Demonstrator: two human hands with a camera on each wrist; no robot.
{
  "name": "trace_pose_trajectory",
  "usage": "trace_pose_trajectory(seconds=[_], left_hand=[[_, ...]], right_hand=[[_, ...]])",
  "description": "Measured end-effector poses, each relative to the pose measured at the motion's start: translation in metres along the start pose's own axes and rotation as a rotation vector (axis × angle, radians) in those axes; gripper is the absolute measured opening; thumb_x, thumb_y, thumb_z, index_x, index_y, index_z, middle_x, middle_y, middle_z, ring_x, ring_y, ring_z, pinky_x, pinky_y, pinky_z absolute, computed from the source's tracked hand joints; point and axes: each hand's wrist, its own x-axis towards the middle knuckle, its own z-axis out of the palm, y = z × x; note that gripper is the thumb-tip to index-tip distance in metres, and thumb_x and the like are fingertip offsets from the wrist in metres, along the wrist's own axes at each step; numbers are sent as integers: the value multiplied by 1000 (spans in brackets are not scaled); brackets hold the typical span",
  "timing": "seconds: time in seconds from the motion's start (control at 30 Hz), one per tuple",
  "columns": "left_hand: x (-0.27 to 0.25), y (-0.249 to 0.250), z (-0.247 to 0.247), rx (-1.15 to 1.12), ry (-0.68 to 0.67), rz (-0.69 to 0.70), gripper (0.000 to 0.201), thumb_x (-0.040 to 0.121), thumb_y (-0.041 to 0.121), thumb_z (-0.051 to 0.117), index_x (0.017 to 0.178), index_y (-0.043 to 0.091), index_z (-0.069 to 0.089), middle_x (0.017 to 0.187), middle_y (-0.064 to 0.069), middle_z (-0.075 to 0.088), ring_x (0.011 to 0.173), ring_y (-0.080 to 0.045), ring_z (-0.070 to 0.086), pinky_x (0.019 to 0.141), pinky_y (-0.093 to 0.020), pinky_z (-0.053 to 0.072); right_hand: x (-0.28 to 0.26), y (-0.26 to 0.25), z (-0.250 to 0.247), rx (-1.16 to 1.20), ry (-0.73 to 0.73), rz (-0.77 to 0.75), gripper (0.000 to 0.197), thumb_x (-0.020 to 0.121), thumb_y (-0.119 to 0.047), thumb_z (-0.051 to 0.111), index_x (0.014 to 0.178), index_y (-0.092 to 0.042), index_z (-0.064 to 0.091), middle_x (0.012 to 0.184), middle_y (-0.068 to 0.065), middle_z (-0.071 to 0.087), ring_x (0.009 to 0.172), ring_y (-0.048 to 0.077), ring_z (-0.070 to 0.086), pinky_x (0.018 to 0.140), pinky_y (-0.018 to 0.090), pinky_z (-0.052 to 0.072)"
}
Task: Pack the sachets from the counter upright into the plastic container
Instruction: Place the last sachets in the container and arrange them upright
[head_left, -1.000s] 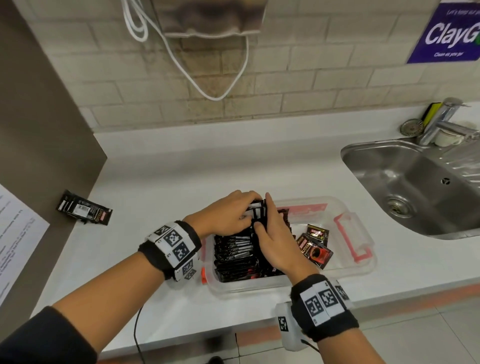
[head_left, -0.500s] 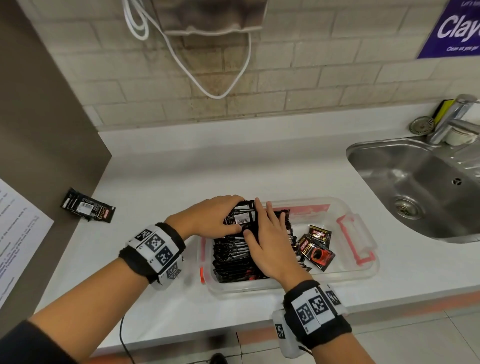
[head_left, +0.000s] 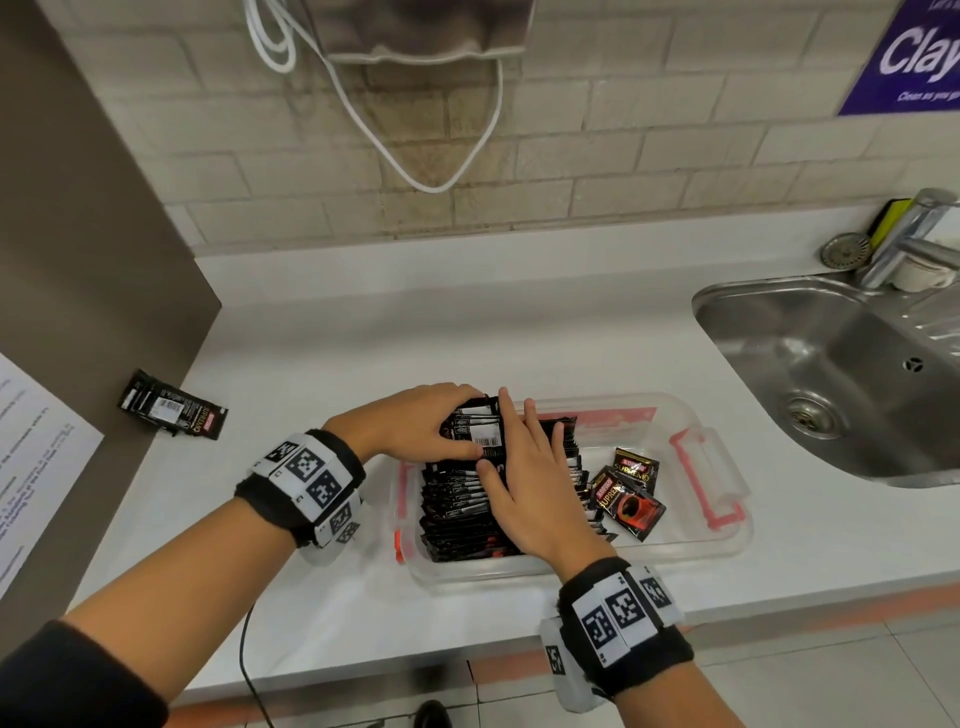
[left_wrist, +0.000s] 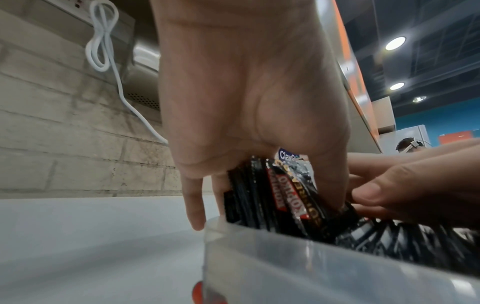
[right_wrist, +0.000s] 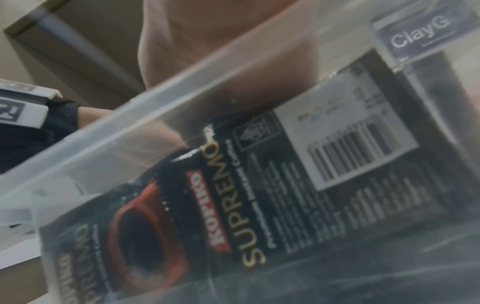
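While the clear plastic container (head_left: 691, 551) sits on the white table (head_left: 322, 597), the left hand (head_left: 415, 423) grips a small bunch of black sachets (head_left: 475, 431) at the far left end of the container, fingers behind and thumb in front. The right hand (head_left: 524, 483) lies flat with straight fingers, pressing on the row of black sachets (head_left: 457, 519) that stand on edge in the left half of the container. Two loose black and red sachets (head_left: 626, 501) lie flat in the container, just beside the right hand. Another black sachet strip (head_left: 171, 405) lies on the table, well apart to the left.
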Motion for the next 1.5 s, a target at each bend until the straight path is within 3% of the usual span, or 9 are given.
trace_pose_trajectory(seconds=[0.33, 0.47, 0.57, 0.7, 0.87, 1.0, 1.17, 1.3, 1.5], left_hand=[[-1, 0, -8, -78, -14, -46, 78, 85, 55, 72, 149, 32, 35, 131, 7, 60, 110, -11, 59, 91, -26, 48], [-1, -2, -12, -115, 1, -108, 91, 72, 77, 67, 149, 42, 33, 143, 0, 53, 127, -18, 52, 98, -29, 41], [-5, -5, -13, -187, 40, -111, 101, 60, 94, 55, 146, 46, 36, 136, 9, 55, 127, -15, 52, 102, -31, 42], [-23, -21, -16, -447, 237, -141, 82, 69, 95, 44, 135, 47, 50, 123, 14, 62, 114, -4, 59, 101, -33, 47], [-53, -53, -24, -705, 614, -238, 45, 98, 62, 36, 119, 34, 64, 110, 8, 68, 102, -8, 67, 94, -33, 50], [-78, -93, -22, -828, 995, -403, 27, 101, 39, 51, 109, 19, 69, 98, -1, 70, 89, -17, 69, 86, -37, 53], [-110, -151, 7, -913, 1395, -870, 15, 93, 26, 64, 97, 16, 54, 93, -1, 63, 95, -26, 65, 90, -40, 52], [-125, -186, 28, -929, 1464, -1097, 48, 82, 26, 78, 115, 3, 52, 119, -17, 58, 109, -34, 60, 96, -45, 50], [-117, -223, 32, -916, 1408, -1140, 74, 77, 27, 84, 132, -6, 47, 132, -22, 55, 126, -38, 50, 109, -48, 39]], right_hand=[[0, -2, -2, 34, 10, 26, 82, 103, -45, 41, 159, -21, -14, 168, -3, -1, 153, 14, -14, 125, 43, -9], [-1, -7, -8, 83, 38, 44, 90, 97, -37, 53, 160, -19, -9, 168, -3, 0, 154, 14, -13, 126, 45, -6], [-6, -15, -15, 113, 88, 66, 88, 95, -34, 58, 161, -19, 1, 169, -2, 1, 154, 12, -14, 127, 43, -1], [-6, -37, -24, 161, 280, 53, 73, 95, -33, 62, 157, -19, 25, 167, 1, 9, 154, 11, -8, 122, 35, 9], [16, -98, -30, 244, 409, -148, 55, 90, -24, 58, 143, -16, 45, 154, 5, 31, 150, 17, 17, 116, 16, 14], [40, -148, -10, 315, 267, -285, 54, 89, -18, 57, 142, -14, 48, 141, 2, 41, 137, 12, 33, 111, 10, 21], [75, -186, 50, 314, -118, -271, 58, 96, -12, 57, 149, -13, 36, 145, 5, 38, 136, 16, 32, 106, 12, 20], [105, -199, 108, 298, -408, -206, 58, 101, -10, 47, 155, -12, 26, 157, 7, 29, 144, 21, 29, 109, 15, 18], [145, -200, 173, 399, -622, -65, 46, 109, -23, 35, 155, -17, 30, 160, 6, 33, 145, 21, 33, 112, 24, 24]])
